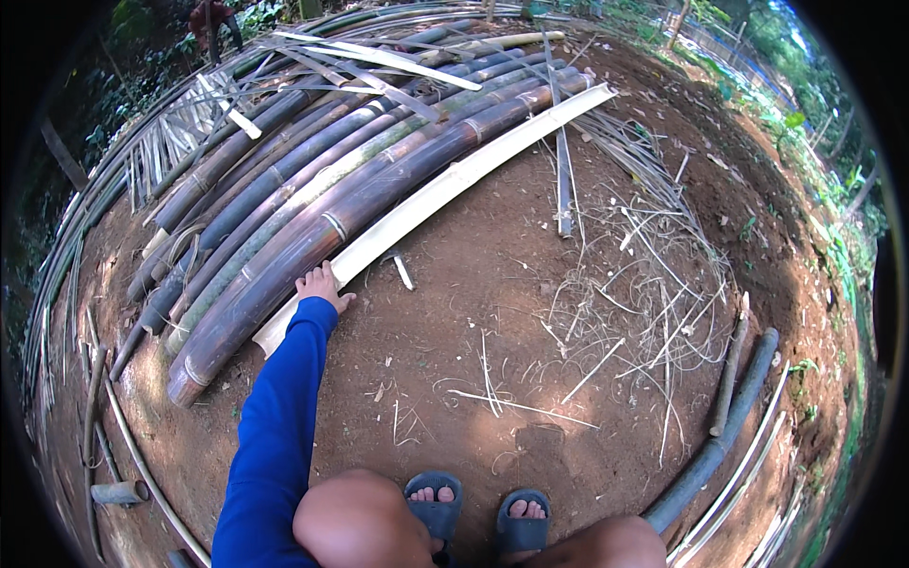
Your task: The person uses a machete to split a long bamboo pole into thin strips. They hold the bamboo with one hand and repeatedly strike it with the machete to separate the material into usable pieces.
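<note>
My left hand [322, 287] reaches forward in a blue sleeve and rests on a split bamboo length [454, 180], its pale inner side up. The fingers lie spread over it and the thumb points out to the right; they are not wrapped round it. Right alongside lies a thick dark bamboo pole [312, 237], the front one of a stack. On the soil just right of my hand is a short pale piece [405, 273] with a dark end, perhaps a small knife; I cannot tell. My right hand is out of the picture.
More bamboo poles [275, 175] and pale slats [379, 55] are piled behind. Thin shavings [653, 312] litter the brown soil to the right. A dark curved pole [729, 431] lies at lower right. My sandalled feet [436, 502] are at the bottom. Another person [213, 24] is at far left.
</note>
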